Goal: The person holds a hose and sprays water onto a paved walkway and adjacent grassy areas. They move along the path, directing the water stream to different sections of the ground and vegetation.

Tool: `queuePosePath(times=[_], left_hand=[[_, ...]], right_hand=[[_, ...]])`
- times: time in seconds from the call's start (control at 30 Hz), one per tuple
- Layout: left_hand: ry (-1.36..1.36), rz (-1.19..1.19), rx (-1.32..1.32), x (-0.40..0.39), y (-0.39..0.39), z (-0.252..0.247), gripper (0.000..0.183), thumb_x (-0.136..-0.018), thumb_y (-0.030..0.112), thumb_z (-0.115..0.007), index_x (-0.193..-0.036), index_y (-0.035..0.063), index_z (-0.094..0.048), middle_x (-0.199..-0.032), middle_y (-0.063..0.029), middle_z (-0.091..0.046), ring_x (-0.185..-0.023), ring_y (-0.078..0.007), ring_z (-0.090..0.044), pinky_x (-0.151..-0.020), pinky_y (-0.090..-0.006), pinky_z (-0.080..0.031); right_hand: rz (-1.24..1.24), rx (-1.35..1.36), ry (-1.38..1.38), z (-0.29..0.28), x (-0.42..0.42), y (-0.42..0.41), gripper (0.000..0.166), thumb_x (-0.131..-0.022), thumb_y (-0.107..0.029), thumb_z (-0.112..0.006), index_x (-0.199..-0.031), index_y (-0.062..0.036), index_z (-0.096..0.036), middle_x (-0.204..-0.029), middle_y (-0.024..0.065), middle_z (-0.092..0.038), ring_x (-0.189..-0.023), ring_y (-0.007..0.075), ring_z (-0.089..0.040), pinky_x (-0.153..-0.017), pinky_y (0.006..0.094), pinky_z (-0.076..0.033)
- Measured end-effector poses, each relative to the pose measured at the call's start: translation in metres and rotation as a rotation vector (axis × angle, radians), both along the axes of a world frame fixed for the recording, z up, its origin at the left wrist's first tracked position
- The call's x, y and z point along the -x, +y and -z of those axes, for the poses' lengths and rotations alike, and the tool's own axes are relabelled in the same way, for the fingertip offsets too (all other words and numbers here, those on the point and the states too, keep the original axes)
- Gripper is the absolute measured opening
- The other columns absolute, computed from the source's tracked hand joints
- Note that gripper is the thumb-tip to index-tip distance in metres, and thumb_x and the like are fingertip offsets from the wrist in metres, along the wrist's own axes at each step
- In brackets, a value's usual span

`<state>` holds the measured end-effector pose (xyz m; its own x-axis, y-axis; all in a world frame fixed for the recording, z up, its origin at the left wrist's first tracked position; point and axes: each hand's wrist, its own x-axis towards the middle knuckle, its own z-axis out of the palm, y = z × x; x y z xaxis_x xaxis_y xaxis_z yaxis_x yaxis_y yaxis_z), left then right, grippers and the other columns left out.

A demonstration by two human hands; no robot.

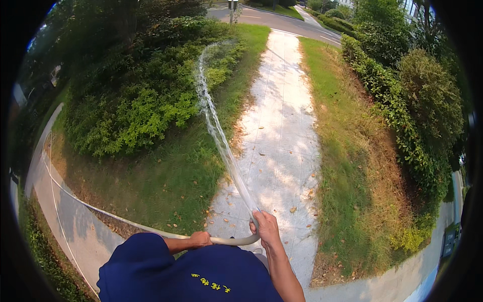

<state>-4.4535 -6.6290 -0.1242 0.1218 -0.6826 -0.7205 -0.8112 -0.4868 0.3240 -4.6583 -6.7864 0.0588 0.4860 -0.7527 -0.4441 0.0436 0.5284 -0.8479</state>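
My right hand [266, 226] grips the end of a pale garden hose [236, 240], its thumb near the mouth. A stream of water [222, 145] leaves the hose, arcs forward and to the left, and breaks into drops over the green shrubs [151, 109]. Close to my waist, my left hand [200, 239] is closed round the same hose further back. Between my hands the hose bends upward in a curve. From the left hand it runs off to the left across the grass edge and a side path.
A paved footpath [281, 132] with scattered dry leaves leads ahead to a road [260, 17]. Grass [339, 158] and a hedge [396, 109] border it on the right. More hose lies on the left side path [71, 222]. A post [231, 13] stands near the road.
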Motion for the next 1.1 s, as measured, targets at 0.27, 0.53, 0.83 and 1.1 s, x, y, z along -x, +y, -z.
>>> queuePosePath(times=[0.27,0.53,0.83,1.1], left_hand=[[-0.004,-0.085,0.03,0.085,-0.044,-0.007,0.041,-0.073,0.04,-0.055,-0.097,0.0095,-0.07,-0.094,-0.0193,-0.066,-0.095,-0.0339,-0.063,-0.084,-0.0414,-0.049],[0.054,-0.013,0.013,0.12,-0.124,-0.005,0.043,-0.073,0.039,-0.056,-0.102,0.0101,-0.068,-0.098,-0.0194,-0.066,-0.096,-0.0351,-0.062,-0.083,-0.0433,-0.049],[0.15,0.087,0.068,0.106,-0.272,0.006,0.044,-0.069,0.043,-0.06,-0.093,0.0068,-0.07,-0.093,-0.0213,-0.066,-0.094,-0.0351,-0.063,-0.082,-0.0435,-0.049],[0.235,0.039,0.051,0.068,-0.331,0.0,0.045,-0.068,0.042,-0.061,-0.091,0.0045,-0.07,-0.09,-0.0225,-0.066,-0.091,-0.0369,-0.064,-0.08,-0.0437,-0.049]], right_hand=[[-0.083,-0.002,-0.056,-0.024,0.085,-0.073,0.026,-0.091,-0.023,-0.053,-0.077,-0.0015,-0.051,-0.057,0.0043,-0.048,-0.047,0.0113,-0.045,-0.045,0.0254,-0.036],[0.084,-0.014,-0.065,-0.026,0.136,-0.131,0.026,-0.091,-0.022,-0.052,-0.075,-0.0011,-0.052,-0.057,0.0038,-0.048,-0.046,0.0101,-0.044,-0.044,0.0243,-0.035],[0.311,0.056,0.03,-0.018,0.132,-0.226,0.028,-0.09,-0.024,-0.052,-0.073,-0.0014,-0.052,-0.053,0.0053,-0.048,-0.044,0.0121,-0.043,-0.044,0.0252,-0.035],[0.192,0.039,0.154,-0.029,0.058,-0.312,0.028,-0.09,-0.025,-0.052,-0.074,-0.0011,-0.052,-0.054,0.005,-0.048,-0.044,0.0124,-0.043,-0.044,0.0258,-0.035]])
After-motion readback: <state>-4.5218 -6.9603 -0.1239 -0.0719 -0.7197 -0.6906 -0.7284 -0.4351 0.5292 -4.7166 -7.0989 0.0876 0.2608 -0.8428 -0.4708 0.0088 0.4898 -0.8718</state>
